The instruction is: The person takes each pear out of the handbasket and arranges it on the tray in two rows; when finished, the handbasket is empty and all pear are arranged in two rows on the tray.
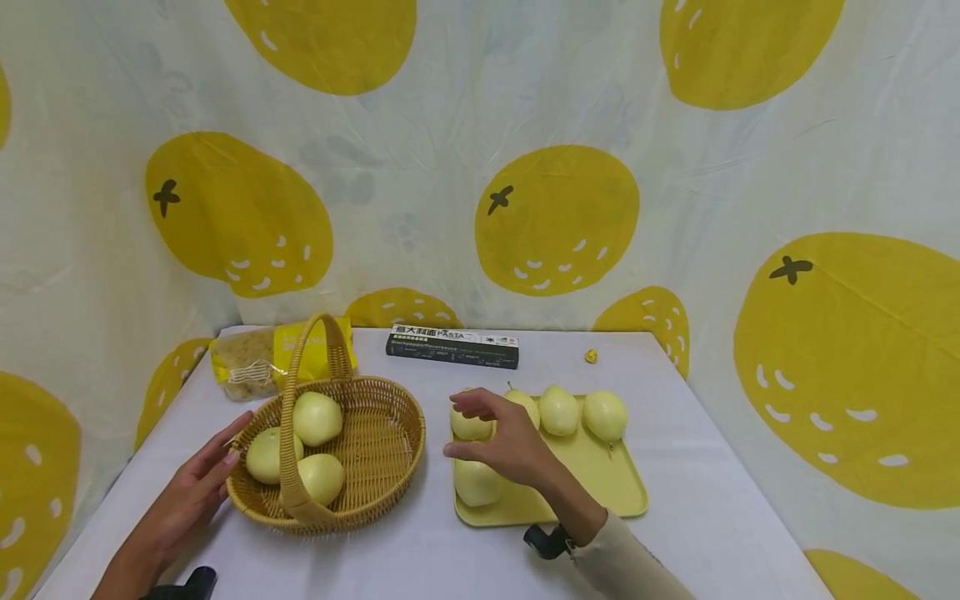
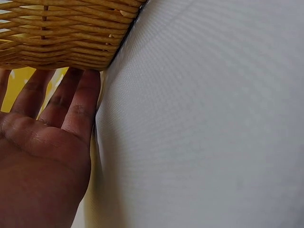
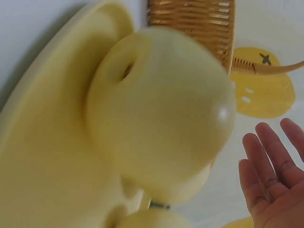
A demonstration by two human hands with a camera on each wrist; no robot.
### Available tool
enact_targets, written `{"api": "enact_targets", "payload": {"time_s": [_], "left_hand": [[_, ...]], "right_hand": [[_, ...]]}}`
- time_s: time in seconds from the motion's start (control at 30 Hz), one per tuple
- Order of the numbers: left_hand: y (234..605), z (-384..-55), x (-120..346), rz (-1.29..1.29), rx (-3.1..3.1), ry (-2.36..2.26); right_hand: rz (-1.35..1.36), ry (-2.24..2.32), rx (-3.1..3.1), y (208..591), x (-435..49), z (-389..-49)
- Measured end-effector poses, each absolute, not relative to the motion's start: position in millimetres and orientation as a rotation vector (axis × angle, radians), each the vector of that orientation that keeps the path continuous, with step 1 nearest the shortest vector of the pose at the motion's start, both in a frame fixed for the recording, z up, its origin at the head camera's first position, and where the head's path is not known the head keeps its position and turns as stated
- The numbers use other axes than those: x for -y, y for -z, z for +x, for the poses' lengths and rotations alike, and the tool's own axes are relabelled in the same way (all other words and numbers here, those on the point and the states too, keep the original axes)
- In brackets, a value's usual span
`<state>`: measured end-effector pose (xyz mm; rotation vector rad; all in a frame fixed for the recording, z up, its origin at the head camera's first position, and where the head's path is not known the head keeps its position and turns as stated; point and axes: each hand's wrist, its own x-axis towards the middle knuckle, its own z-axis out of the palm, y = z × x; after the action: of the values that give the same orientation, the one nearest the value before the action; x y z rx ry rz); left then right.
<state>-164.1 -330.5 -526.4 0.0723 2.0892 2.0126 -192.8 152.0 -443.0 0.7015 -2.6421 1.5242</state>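
A wicker basket (image 1: 382, 454) with an arched handle stands at the left and holds three pale yellow pears (image 1: 317, 419). My left hand (image 1: 176, 504) touches the basket's left side, and its fairly straight fingers (image 2: 78, 107) lie against the weave in the left wrist view. To the right is a yellow tray (image 1: 600, 483) bearing several more pears (image 1: 604, 415). Over the tray's left side hovers my right hand (image 1: 506, 437), thumb and fingers spread apart with nothing between them. A large pear (image 3: 161, 109) fills the right wrist view, apart from that hand.
A yellow bag (image 1: 251, 358) with a see-through front lies behind the basket. Farther back, a dark pasta box (image 1: 452, 347) lies on the white-covered table (image 1: 720, 500). A small yellow object (image 1: 591, 356) sits at the back right. Fruit-patterned cloth (image 1: 420, 208) hangs behind the table.
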Motion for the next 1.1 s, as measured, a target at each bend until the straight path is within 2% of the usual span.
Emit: {"api": "enact_targets", "payload": {"time_s": [1.1], "left_hand": [[529.3,-165.0,330.0,0.023,-2.123,-1.972]], "right_hand": [[0.915,-1.634,2.662,443.2,-45.4,-191.0]]}}
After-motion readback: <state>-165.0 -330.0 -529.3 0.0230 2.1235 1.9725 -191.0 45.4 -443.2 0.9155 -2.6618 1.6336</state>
